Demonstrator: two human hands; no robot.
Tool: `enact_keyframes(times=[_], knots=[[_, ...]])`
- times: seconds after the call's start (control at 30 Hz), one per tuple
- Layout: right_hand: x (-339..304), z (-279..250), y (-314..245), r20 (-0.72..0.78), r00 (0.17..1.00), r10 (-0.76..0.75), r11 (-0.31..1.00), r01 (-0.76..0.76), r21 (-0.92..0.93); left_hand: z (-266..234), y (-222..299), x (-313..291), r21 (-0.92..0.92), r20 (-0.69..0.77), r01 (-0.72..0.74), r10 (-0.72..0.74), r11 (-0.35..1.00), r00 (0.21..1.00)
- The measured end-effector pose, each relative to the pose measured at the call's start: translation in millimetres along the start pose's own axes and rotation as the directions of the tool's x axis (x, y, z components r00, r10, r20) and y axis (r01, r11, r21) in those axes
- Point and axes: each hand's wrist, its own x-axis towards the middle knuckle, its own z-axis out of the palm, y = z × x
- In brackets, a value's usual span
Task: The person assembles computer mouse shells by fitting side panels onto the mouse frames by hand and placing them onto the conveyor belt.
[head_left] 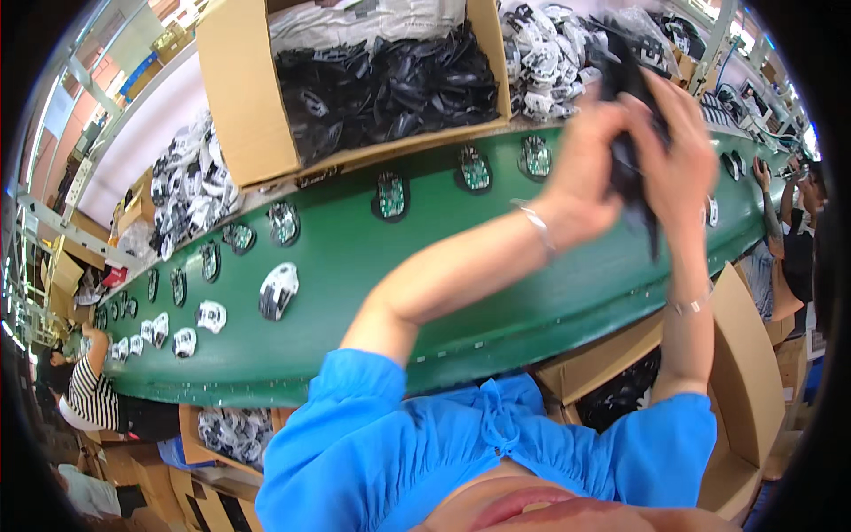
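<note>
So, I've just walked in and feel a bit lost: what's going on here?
A person in a blue top holds black parts between the left hand and the right hand, above a green work surface; motion blur hides their exact shape. Green circuit boards in dark casings and white shells lie on that surface. A cardboard box of black pieces stands along its far edge. At far left, a co-worker in a striped top reaches toward the surface.

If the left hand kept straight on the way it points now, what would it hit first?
The left hand would first meet the blurred black item between the hands, which it already seems to touch; beyond that, probably the right hand. Depth is unclear.
</note>
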Motion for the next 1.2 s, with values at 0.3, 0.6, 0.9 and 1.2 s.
enact_keyframes(times=[0.3, 0.6, 0.9, 1.2], knots=[[88, 252, -56, 0.025, 0.994, 0.106, 0.875, -0.105, 0.472, -144, 179, 118, 0.509, -0.14, -0.219, 0.331, 0.833, 0.933], [66, 371, -45, 0.189, 0.963, 0.191, 0.864, -0.256, 0.433, -220, 193, 154, 0.644, 0.257, 0.255, 0.518, -0.721, 0.816], [50, 349, -46, 0.354, 0.935, -0.012, 0.955, -0.095, 0.282, -225, 231, 141, 0.731, 0.138, 0.111, 0.305, -0.673, 0.942], [69, 305, -52, 0.534, 0.844, -0.042, 0.996, 0.077, -0.043, -215, 228, 110, 0.597, 0.379, -0.01, 0.271, -0.802, 0.885]])
